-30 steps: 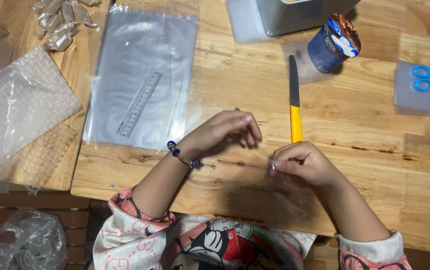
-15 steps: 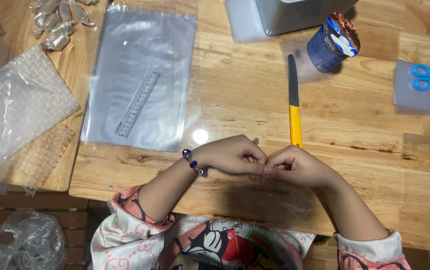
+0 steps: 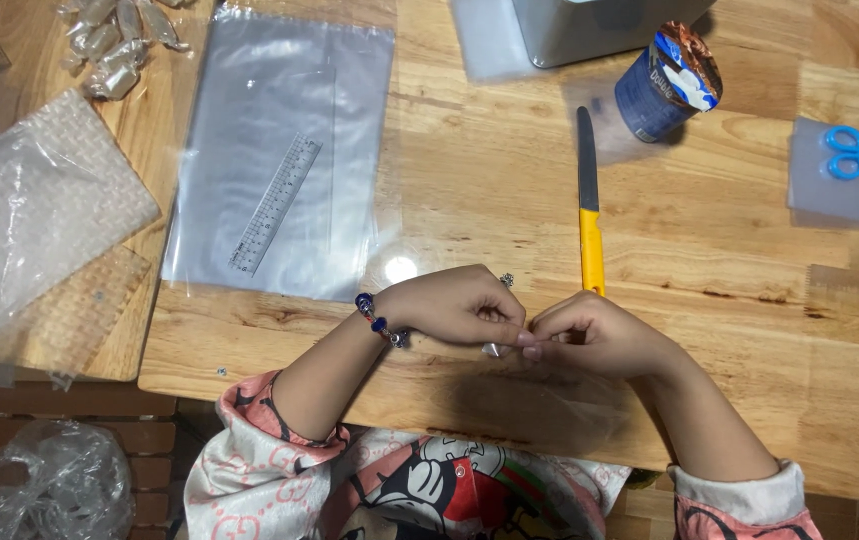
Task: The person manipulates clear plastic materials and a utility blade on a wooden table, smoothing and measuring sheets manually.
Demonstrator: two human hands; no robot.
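My left hand (image 3: 454,305) and my right hand (image 3: 604,335) meet fingertip to fingertip above the wooden table (image 3: 709,250), close to its front edge. Between the pinched fingers sits a small silver bead (image 3: 492,350); how each hand grips it is partly hidden. A second tiny silver piece (image 3: 506,280) shows just above my left knuckles. A dark beaded bracelet (image 3: 379,322) circles my left wrist. A thin clear plastic sheet (image 3: 549,400) lies under both hands.
A yellow-handled knife (image 3: 589,230) lies just beyond my hands. A ruler (image 3: 274,205) rests on a clear plastic bag (image 3: 349,120) at the left, near bubble wrap (image 3: 29,210). Farther back stand a blue cup (image 3: 667,80), a grey metal box (image 3: 599,30) and blue scissors (image 3: 854,150).
My left hand has moved right and toward me until its fingers meet my right hand's fingertips. The right hand has stayed nearly in place with the silver bead.
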